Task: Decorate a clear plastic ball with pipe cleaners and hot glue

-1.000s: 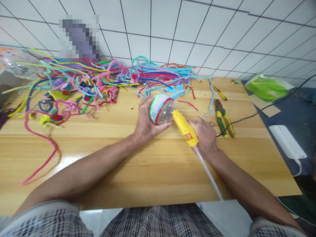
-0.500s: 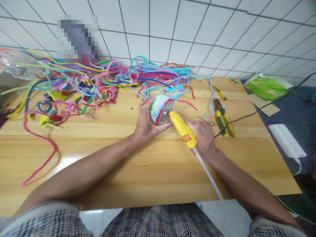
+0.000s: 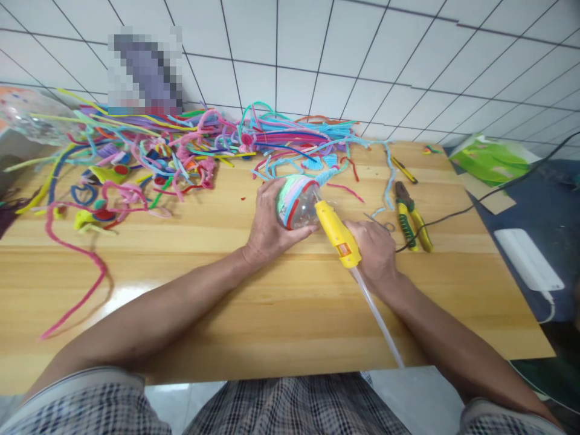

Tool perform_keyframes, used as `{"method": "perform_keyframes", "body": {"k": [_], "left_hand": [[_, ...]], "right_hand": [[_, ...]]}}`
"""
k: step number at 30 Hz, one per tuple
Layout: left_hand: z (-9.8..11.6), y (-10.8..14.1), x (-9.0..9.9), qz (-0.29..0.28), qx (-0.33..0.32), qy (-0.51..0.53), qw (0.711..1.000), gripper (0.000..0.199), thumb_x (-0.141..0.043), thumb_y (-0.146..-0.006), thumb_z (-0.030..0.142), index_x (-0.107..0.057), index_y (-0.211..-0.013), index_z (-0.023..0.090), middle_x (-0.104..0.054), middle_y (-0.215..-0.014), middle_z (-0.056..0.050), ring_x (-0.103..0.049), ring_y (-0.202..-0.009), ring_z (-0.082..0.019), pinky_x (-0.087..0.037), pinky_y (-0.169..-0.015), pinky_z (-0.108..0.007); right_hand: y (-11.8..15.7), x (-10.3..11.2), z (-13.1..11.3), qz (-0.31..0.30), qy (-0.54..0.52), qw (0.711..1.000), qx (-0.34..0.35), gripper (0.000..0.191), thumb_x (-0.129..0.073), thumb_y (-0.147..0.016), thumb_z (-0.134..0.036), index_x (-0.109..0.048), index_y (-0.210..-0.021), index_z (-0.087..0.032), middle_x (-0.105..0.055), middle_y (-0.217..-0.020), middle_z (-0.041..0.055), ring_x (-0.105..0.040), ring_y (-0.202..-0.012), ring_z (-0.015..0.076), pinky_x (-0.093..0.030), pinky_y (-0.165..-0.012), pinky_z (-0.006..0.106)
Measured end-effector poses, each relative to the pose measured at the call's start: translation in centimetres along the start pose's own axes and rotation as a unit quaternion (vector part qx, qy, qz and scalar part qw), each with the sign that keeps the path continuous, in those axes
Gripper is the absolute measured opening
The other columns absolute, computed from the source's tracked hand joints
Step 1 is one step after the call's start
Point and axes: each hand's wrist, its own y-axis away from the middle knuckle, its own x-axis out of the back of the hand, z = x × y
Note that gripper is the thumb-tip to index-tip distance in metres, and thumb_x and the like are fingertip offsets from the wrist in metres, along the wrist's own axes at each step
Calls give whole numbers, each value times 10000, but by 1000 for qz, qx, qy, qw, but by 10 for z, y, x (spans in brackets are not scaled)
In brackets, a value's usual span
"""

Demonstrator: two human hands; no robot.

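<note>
My left hand (image 3: 267,220) is wrapped round a clear plastic ball (image 3: 307,210), part of which is covered by coloured pipe cleaners in green, lilac, blue and red. In my right hand (image 3: 375,251) is a yellow hot glue gun (image 3: 338,235), its nozzle close to the red pipe cleaner edge on the ball; whether the tip touches cannot be made out. A long clear glue stick (image 3: 378,317) sticks out of the gun's back end. Just beyond my right hand lie scissors (image 3: 387,226), partly hidden by it.
Pipe cleaners (image 3: 181,151) in many colours are heaped along the table's back and left. Pliers (image 3: 411,217) and a yellow cutter (image 3: 404,170) lie at right, where a black cord (image 3: 453,212) crosses. A white power strip (image 3: 528,260) and a green packet (image 3: 492,160) are farther right.
The glue gun's nozzle has shifted slightly up and to the right along the ball's edge. My left hand keeps its hold on the ball.
</note>
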Motion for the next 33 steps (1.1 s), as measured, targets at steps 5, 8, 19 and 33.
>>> {"method": "perform_keyframes", "body": {"k": [5,8,19,33], "left_hand": [[1,0,0,0,3,2,1000,1084,-983,-820,686,-389,-1653,327,-608,-1556,-152,-618,-1466,-392,-532,-1263,-638],[0,0,-1,3,-5,15,1000,1072,-972,-836,689,-391,-1661,326,-604,-1561,-153,-616,-1470,-391,-529,-1265,-633],[-1,-2,-3,5,-12,-8,1000,1149,-1008,-777,708,-380,-1661,325,-620,-1547,-155,-631,-1462,-399,-546,-1257,-637],[1,0,-2,-8,-14,0,1000,1082,-993,-841,615,-369,-1672,314,-607,-1564,-154,-615,-1493,-389,-528,-1277,-624]], "right_hand": [[-1,0,-1,-4,-1,1000,1,253,-561,-1088,-206,-707,-1292,-178,-784,-890,66,-733,-807,254,-547,-790,382],[-2,0,-1,2,-6,1000,9,238,-555,-1102,-204,-703,-1286,-171,-780,-891,68,-732,-810,251,-546,-787,379],[6,-2,3,7,-22,999,-32,279,-545,-1107,-282,-710,-1315,-198,-828,-967,91,-763,-848,264,-572,-786,387],[-4,0,-2,12,-34,999,28,246,-513,-1140,-201,-701,-1291,-152,-776,-892,65,-729,-799,242,-550,-756,370]]}}
